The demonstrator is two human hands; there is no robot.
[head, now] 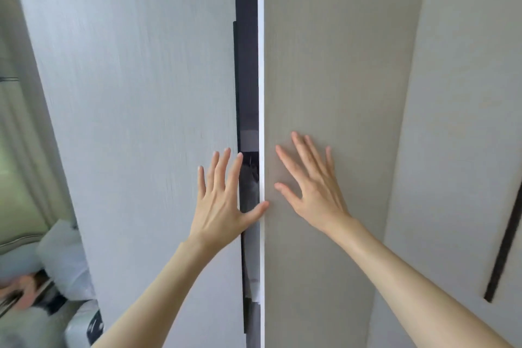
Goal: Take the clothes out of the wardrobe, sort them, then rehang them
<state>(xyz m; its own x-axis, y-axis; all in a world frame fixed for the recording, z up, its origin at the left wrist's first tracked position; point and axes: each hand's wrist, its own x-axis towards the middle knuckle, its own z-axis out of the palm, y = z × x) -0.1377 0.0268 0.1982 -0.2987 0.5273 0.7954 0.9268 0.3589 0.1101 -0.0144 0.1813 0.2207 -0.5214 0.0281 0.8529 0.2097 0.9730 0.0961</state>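
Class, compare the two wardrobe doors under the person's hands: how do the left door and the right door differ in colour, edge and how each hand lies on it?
The left door looks cool grey-blue; the right door looks warm beige. The left door has a dark strip along its inner edge; the right door's edge is white. The left hand lies on its door with the thumb reaching across the dark gap; the right hand lies wholly on its panel. Both hands are flat with fingers spread.

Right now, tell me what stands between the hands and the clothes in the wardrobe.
Both wardrobe doors. The left hand lies flat on the left door, the right hand flat on the right door. Only a narrow dark gap shows between them; no clothes are clearly visible.
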